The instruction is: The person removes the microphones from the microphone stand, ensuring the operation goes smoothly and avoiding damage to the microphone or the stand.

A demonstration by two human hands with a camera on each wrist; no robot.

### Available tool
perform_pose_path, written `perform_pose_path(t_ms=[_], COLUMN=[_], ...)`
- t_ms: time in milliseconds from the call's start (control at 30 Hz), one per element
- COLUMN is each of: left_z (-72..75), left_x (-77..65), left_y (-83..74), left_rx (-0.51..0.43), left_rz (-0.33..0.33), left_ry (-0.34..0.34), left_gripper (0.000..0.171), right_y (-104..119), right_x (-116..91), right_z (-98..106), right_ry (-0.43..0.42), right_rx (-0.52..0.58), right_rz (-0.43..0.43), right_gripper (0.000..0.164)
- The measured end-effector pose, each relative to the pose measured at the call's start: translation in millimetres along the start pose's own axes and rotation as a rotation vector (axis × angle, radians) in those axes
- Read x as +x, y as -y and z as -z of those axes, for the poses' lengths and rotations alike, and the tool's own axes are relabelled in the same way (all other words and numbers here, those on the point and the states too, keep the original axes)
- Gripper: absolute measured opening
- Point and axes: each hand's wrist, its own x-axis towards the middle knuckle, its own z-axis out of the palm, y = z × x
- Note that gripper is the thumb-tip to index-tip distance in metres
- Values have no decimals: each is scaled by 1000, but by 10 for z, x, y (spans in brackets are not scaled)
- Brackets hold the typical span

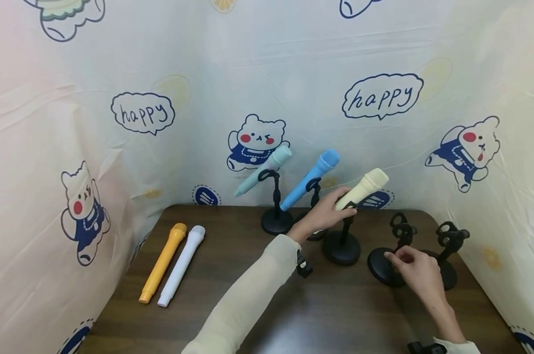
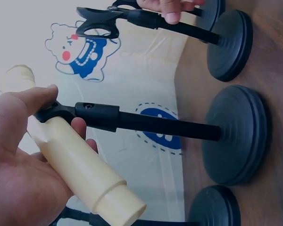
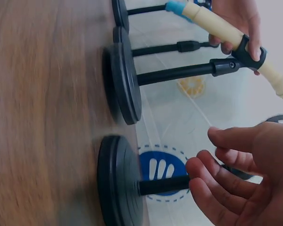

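Note:
My left hand (image 1: 322,214) holds a cream toy microphone (image 1: 367,184), thumb on one side and fingers on the other. The microphone sits tilted in the clip of a black desk stand (image 1: 342,250); the left wrist view shows that clip (image 2: 56,111) around its body. To the right, my right hand (image 1: 419,275) hovers by another black stand (image 1: 383,268) with a vacant clip. Its fingers are loosely bent beside the pole in the right wrist view, the thumb (image 3: 231,139) apart from them. Whether a fingertip touches the pole I cannot tell.
A mint microphone (image 1: 263,171) and a blue microphone (image 1: 311,179) rest tilted in stands at the back. Orange (image 1: 162,263) and white (image 1: 181,266) microphones lie on the table's left. One more stand (image 1: 449,275) is at far right. A printed curtain (image 1: 293,59) surrounds the table.

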Motion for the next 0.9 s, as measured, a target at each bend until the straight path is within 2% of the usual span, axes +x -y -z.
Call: perform_pose_path(t_ms=[133, 433, 567, 733, 900], left_z=[69, 227, 266, 325, 420], left_x=[-101, -303, -358, -456, -606], left_y=[-2, 49, 60, 47, 37], left_rx=[-12, -77, -70, -52, -58], left_rz=[-6, 3, -10, -29, -11], left_ry=[-9, -22, -20, -26, -43], left_gripper=[60, 60, 59, 57, 57], right_y=[96, 389, 511, 643, 775], right_x=[-12, -18, -19, -13, -7], right_z=[-27, -200, -272, -363, -466], right_ry=[69, 63, 95, 98, 119], right_rx=[24, 137, 208, 239, 277], right_rz=[7, 101, 131, 172, 221], right_gripper=[40, 31, 22, 13, 15])
